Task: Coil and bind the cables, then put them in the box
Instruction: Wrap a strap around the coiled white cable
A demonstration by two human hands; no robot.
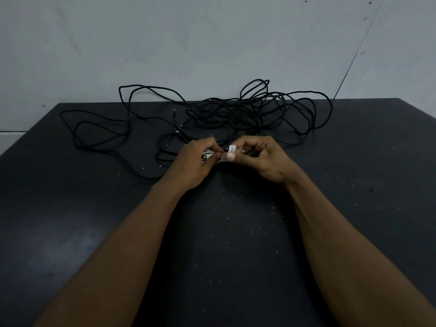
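I see the 2 hands meeting mid-table. The left hand (197, 161) has its fingers curled, thumb and forefinger pinching a small white cable bundle (207, 156). The right hand (263, 159) is curled too, with thumb and forefinger clamped on a white loop at the bundle's right end. The black cables (238, 114) lie in a loose tangle just beyond the hands, spreading left and right along the far edge of the dark table (70, 208).

Dark, white-flecked table (94, 232) against a pale grey wall (165, 43) with a thin diagonal seam.
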